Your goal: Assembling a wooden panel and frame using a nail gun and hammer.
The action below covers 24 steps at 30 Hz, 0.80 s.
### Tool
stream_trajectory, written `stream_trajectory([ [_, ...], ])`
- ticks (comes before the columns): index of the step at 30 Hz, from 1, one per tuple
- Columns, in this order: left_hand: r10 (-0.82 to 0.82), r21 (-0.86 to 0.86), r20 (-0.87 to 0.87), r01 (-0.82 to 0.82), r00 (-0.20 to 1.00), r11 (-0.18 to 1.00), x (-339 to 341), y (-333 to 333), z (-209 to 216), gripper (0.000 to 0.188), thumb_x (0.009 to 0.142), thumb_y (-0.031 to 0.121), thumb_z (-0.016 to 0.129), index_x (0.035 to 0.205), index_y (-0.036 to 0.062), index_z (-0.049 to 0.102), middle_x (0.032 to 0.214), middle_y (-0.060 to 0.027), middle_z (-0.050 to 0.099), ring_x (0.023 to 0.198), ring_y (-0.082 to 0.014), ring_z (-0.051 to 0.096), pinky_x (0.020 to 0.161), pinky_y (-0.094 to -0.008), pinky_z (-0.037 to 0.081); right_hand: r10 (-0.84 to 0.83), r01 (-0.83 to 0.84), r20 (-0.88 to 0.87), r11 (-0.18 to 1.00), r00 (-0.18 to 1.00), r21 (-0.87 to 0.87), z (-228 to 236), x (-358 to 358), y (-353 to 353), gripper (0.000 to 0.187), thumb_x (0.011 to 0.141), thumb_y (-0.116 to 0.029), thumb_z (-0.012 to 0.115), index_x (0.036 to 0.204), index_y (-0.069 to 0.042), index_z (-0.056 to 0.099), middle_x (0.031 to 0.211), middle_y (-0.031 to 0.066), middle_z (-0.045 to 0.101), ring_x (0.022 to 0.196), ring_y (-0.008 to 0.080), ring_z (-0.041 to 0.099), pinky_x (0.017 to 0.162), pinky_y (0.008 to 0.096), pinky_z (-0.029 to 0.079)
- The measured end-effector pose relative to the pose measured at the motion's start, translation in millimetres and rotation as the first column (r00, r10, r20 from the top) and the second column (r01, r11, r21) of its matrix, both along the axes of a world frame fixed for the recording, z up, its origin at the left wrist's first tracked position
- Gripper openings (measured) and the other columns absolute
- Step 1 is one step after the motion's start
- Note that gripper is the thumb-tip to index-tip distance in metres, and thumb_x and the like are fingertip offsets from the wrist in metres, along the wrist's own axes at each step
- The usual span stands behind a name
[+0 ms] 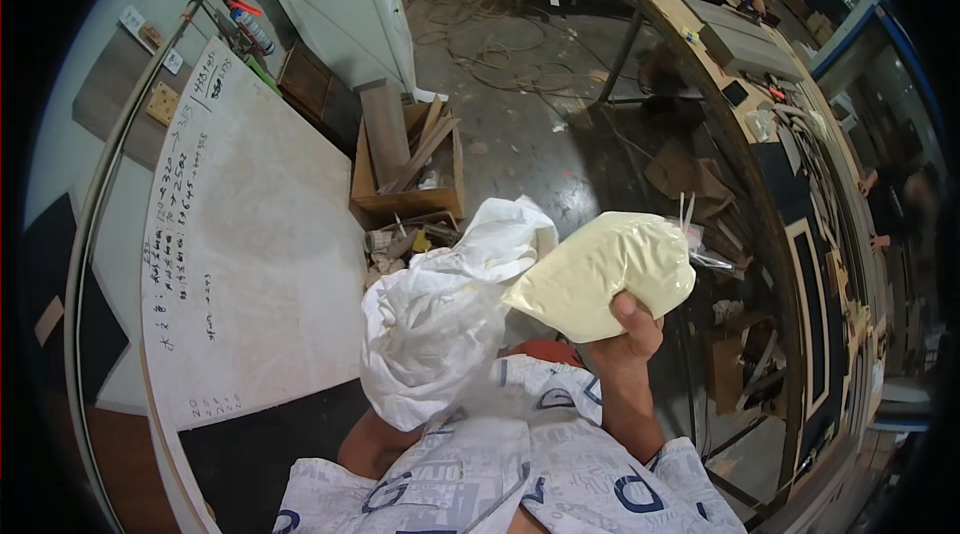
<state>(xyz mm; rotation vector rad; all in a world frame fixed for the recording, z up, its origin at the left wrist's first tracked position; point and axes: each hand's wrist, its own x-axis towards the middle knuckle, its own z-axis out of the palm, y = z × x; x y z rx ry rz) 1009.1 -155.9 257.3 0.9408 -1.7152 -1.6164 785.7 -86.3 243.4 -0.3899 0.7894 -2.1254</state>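
My right hand [628, 334] is closed around the lower right side of a clear plastic bag of pale yellow powder [600, 269], its thumb pressed on the front. The full bag is held up and tilted, with a loose end sticking out at its upper right. Left of it is a crumpled white sack [435, 334], bunched up in front of my body; its top reaches close to the powder bag. My left forearm [372, 446] runs up behind the sack, which hides my left hand and its fingers.
A white board with handwriting [270, 264] leans along the left. Ahead stands a cardboard box of wood offcuts [410, 199], beside a white cabinet [345, 19]. A long workbench [740, 124] with strips and tools lines the right; people work there. Hoses [500, 34] lie on the floor.
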Motion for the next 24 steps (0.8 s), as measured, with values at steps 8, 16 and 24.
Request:
stream_trajectory([
  [8,0.019,-0.011,0.058,-0.019,0.998,1.000,13.5,-7.6,-0.6,0.058,0.087,0.008,0.068,0.139,0.0021,0.043,0.133,-0.0121,0.056,0.121,-0.0218,0.055,0.103,-0.0320,0.044,-0.036,0.019,-0.219,0.997,0.975,-0.076,-3.9,-7.9,0.6,0.075,0.074,-0.019,0.075,0.138,0.002,0.040,0.123,0.0168,0.059,0.109,0.0296,0.063,0.095,0.0434,0.053],
  [16,0.050,-0.038,0.118,-0.046,0.992,0.998,25.0,-10.4,7.6,0.057,0.089,0.010,0.067,0.140,0.0020,0.042,0.133,-0.0123,0.056,0.121,-0.0217,0.054,0.104,-0.0325,0.043,-0.080,0.074,-0.301,0.997,0.950,-0.030,7.0,-5.7,-0.6,0.082,0.069,-0.021,0.086,0.135,0.004,0.043,0.120,0.0151,0.059,0.107,0.0242,0.062,0.092,0.0379,0.053],
  [24,0.060,-0.075,0.176,-0.048,0.982,0.996,29.8,-16.8,14.0,0.056,0.090,0.011,0.065,0.140,0.0020,0.042,0.133,-0.0126,0.056,0.122,-0.0217,0.054,0.104,-0.0329,0.043,-0.069,0.090,-0.399,0.995,0.914,0.034,13.3,-9.4,-5.3,0.079,0.066,-0.026,0.088,0.129,0.004,0.050,0.120,0.0131,0.060,0.107,0.0208,0.061,0.093,0.0342,0.050],
])
